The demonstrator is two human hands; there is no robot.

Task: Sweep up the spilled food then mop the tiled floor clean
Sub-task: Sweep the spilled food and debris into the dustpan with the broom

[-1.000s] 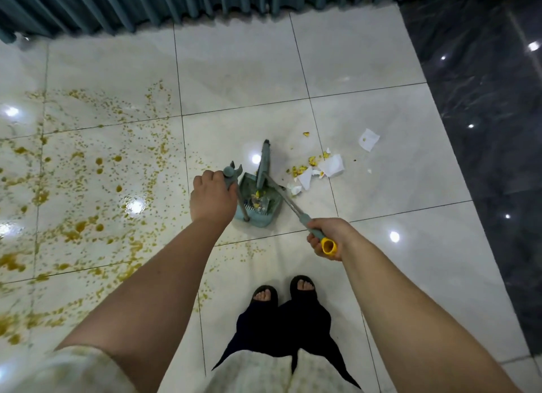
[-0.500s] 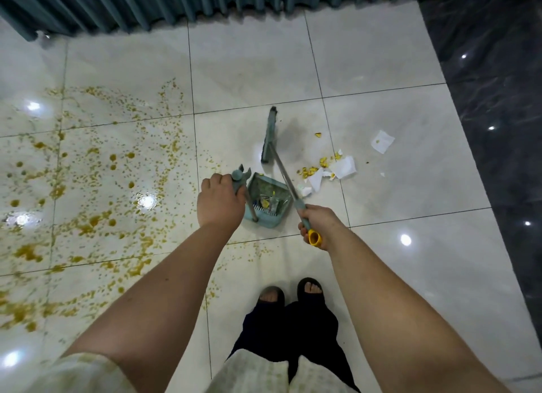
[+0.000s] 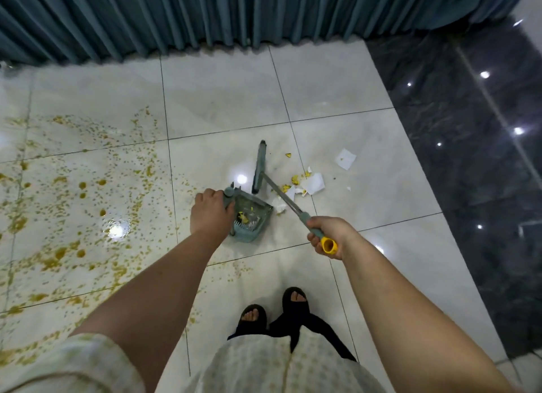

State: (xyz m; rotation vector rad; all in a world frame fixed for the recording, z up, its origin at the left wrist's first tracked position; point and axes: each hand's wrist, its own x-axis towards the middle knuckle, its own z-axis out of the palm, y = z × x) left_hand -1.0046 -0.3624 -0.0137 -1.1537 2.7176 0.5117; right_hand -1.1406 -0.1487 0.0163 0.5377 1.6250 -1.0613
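My left hand (image 3: 210,212) grips the top of the handle of a teal dustpan (image 3: 251,223) standing on the white tiles, with yellow scraps and debris inside it. My right hand (image 3: 328,235) grips the grey, yellow-capped end of a broom handle (image 3: 289,203). The narrow teal broom head (image 3: 259,166) rests on the floor beyond the pan. Yellow food bits and torn white paper (image 3: 305,184) lie just right of the broom head. One more paper piece (image 3: 346,159) lies farther right.
Yellow-brown food splatter (image 3: 73,205) covers the tiles across the left side. A teal pleated curtain (image 3: 234,14) hangs along the far edge. Dark marble flooring (image 3: 475,158) runs down the right. My feet in black sandals (image 3: 275,310) stand behind the dustpan.
The broom head moved out of the dustpan and away from me onto the floor beyond it. My right hand shifted right with the handle. My left hand kept its hold on the dustpan.
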